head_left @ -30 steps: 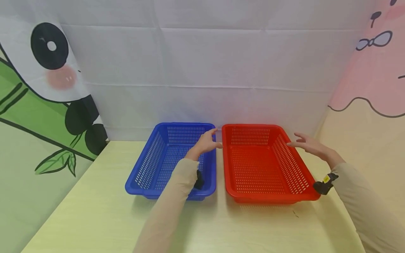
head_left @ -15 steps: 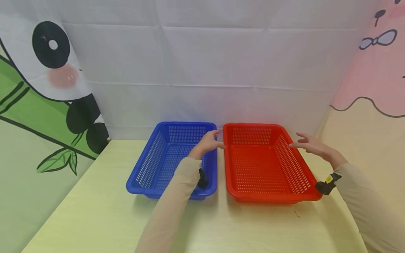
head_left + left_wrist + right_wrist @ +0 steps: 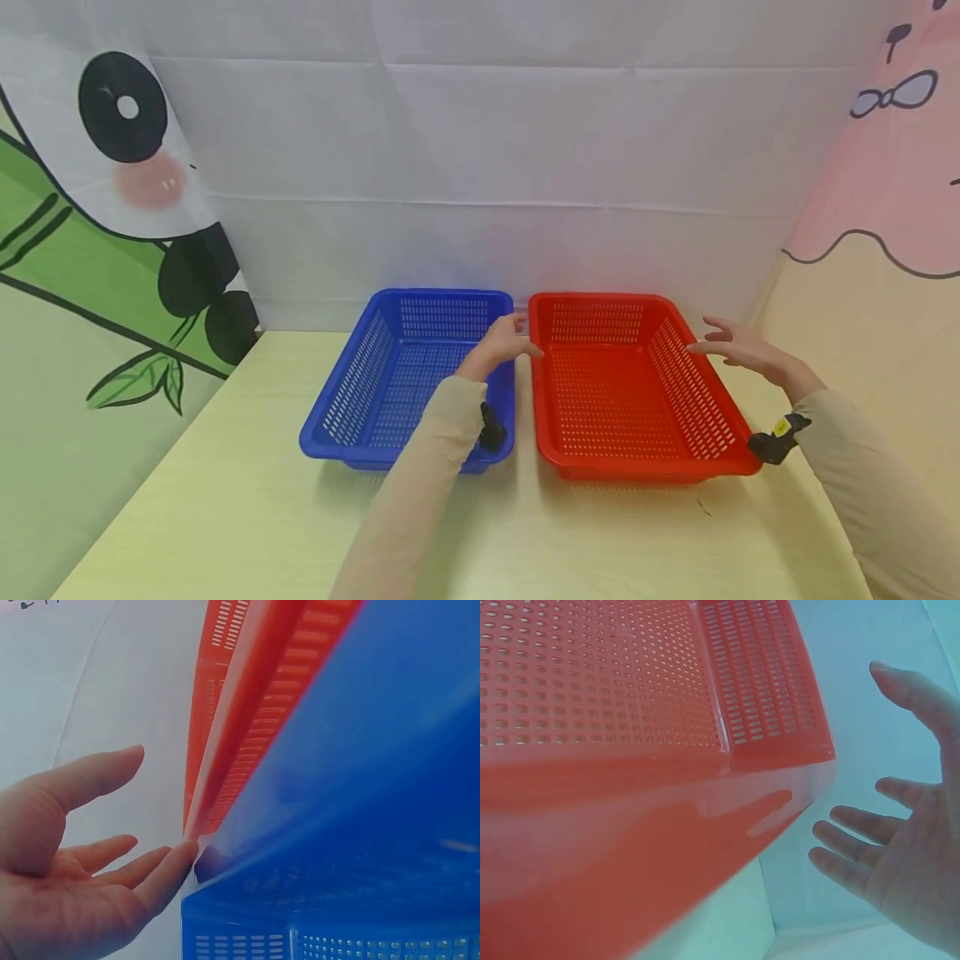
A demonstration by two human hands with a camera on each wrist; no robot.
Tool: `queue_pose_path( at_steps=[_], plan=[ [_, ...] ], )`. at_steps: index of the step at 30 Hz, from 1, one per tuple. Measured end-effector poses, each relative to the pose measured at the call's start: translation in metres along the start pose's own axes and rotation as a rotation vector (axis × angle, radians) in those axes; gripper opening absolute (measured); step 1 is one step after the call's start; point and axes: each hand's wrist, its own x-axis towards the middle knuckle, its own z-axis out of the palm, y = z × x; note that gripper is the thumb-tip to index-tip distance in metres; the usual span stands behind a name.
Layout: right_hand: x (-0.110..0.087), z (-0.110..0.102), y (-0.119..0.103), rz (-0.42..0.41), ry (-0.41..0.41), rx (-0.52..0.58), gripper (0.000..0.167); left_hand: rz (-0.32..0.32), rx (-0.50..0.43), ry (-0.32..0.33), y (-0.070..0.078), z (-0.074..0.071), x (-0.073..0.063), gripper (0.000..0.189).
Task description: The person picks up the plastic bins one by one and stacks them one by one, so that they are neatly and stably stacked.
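Note:
Two plastic baskets with slotted walls stand side by side on the table, a blue basket [image 3: 408, 375] on the left and a red basket [image 3: 615, 400] on the right. Over the blue basket's right rim hovers my left hand [image 3: 498, 344], thumb and fingers spread, holding nothing. Its thumb tip overlaps the red basket's left rim in the head view. My right hand [image 3: 742, 348] is just outside the red basket's right rim, its fingers apart and the palm bare. Both palms face the red basket. The right wrist view shows the right hand [image 3: 900, 840] beside the red wall.
The pale wooden table [image 3: 225, 508] reaches back to a white cloth backdrop [image 3: 495, 142]. A printed cartoon cloth [image 3: 127, 192] hangs on the left, and a pink one [image 3: 877, 183] on the right. Both baskets sit near the backdrop.
My left hand has moved a little to the right and slightly toward me, its thumb now over the red rim. The right hand has barely shifted. Both baskets stay in place.

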Motion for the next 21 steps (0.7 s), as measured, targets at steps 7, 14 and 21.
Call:
queue_pose_path(
  at_steps=[7, 14, 21],
  plan=[
    [-0.004, -0.001, 0.003, -0.009, -0.022, 0.029, 0.084, -0.037, -0.03, -0.014, 0.005, 0.002, -0.001, 0.072],
    [-0.006, -0.002, 0.006, -0.009, -0.03, 0.058, 0.083, -0.113, -0.072, -0.025, 0.009, 0.009, -0.001, 0.077],
    [-0.008, -0.001, 0.016, -0.035, -0.049, 0.091, 0.08, -0.147, -0.097, -0.023, 0.009, 0.015, -0.002, 0.078]
  ],
)
